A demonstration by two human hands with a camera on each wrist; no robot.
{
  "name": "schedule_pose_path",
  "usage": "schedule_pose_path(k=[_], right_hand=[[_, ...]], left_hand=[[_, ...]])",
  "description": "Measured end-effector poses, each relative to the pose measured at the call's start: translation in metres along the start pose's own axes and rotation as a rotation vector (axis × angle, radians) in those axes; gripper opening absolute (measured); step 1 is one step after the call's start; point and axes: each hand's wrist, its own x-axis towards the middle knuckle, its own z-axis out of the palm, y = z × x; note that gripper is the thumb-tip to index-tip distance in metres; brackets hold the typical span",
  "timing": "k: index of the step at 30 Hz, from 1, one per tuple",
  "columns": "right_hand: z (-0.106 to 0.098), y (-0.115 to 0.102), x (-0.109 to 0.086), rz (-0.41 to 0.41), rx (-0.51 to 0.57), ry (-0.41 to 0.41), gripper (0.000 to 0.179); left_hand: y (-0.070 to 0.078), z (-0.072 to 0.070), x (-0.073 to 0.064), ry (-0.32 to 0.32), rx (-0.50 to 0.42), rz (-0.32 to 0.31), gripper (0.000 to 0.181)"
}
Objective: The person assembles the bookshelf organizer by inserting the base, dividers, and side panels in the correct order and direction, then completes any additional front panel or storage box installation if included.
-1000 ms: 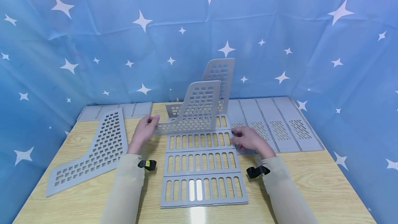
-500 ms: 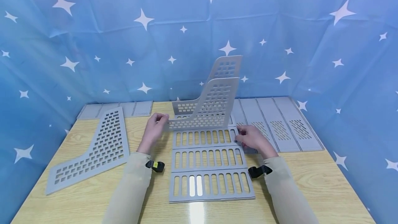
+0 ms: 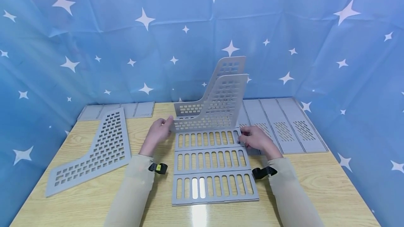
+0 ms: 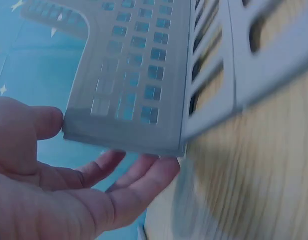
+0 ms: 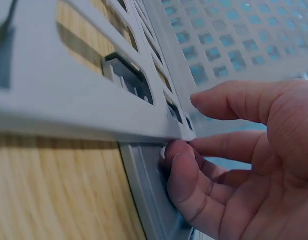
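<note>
My left hand [image 3: 159,129] holds the left end of a grey L-shaped perforated file-rack divider [image 3: 224,99]. In the left wrist view the thumb touches one corner and the fingertips meet the end edge. This divider stands upright across a slotted grey base [image 3: 215,186]; a second upright divider [image 3: 183,108] stands behind it. At the base's right edge is my right hand [image 3: 255,138], with its fingers curled against and beneath the edge. Its thumb [image 5: 218,101] stays apart from the base in the right wrist view. The front divider partly hides the rear one.
Another L-shaped perforated divider [image 3: 104,146] lies flat on the wooden table [image 3: 315,188] to the left. Ribbed grey panels [image 3: 275,115] lie at the back right, partly beneath the base. More grey panels [image 3: 129,110] lie at the back left. A starred blue curtain [image 3: 176,16] encloses the table.
Both dividers and the base have shifted right along with my left hand. My right hand has moved slightly right. Over the last half second, the front divider's top has moved slightly right and up.
</note>
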Motion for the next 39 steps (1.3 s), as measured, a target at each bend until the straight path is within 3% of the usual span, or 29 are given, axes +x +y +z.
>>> schedule_pose_path(k=[9, 20, 26, 31, 34, 39], right_hand=[[0.0, 0.005, 0.001, -0.038, 0.048, -0.017, 0.054], [-0.004, 0.01, -0.001, 0.009, 0.162, -0.001, 0.055], [-0.012, 0.012, -0.003, 0.007, 0.25, 0.011, 0.062], [-0.016, 0.014, -0.002, 0.0, 0.271, 0.004, 0.063], [-0.017, 0.014, -0.003, 0.016, 0.276, 0.013, 0.061], [-0.019, 0.011, -0.006, 0.023, 0.194, 0.022, 0.057]], left_hand=[[0.006, 0.014, -0.001, 0.04, -0.058, 0.016, 0.05], [0.005, 0.027, 0.001, 0.112, -0.111, 0.067, 0.044], [0.005, 0.03, 0.002, 0.018, -0.24, 0.111, 0.045], [0.005, 0.033, 0.002, -0.086, -0.289, 0.142, 0.053], [0.006, 0.03, 0.002, -0.117, -0.254, 0.139, 0.058], [0.0, 0.002, -0.004, -0.096, -0.023, 0.143, 0.064]])
